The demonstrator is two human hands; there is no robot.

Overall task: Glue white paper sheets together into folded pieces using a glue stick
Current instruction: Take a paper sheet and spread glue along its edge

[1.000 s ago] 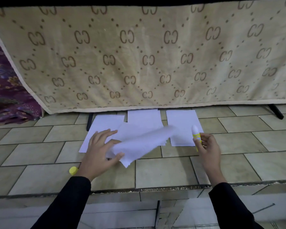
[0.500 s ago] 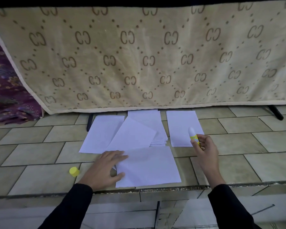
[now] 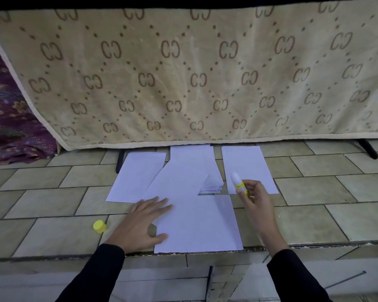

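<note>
A white sheet (image 3: 199, 225) lies flat on the tiled floor near the step edge. My left hand (image 3: 143, 223) rests flat on its left edge with fingers spread. My right hand (image 3: 256, 198) grips an uncapped yellow glue stick (image 3: 239, 184), white tip pointing up, just right of the sheet. Behind lie a tilted sheet (image 3: 179, 182), a stack of sheets (image 3: 205, 166), a sheet on the left (image 3: 135, 177) and a sheet on the right (image 3: 247, 166).
The yellow glue cap (image 3: 99, 226) sits on the floor left of my left hand. A beige patterned blanket (image 3: 194, 73) hangs behind the papers, with purple fabric (image 3: 11, 127) at far left. The tiled step edge (image 3: 183, 253) runs below the sheet.
My left hand brought a sheet from the air down flat onto the floor in front and now rests on it. My right hand has kept the glue stick in nearly the same place.
</note>
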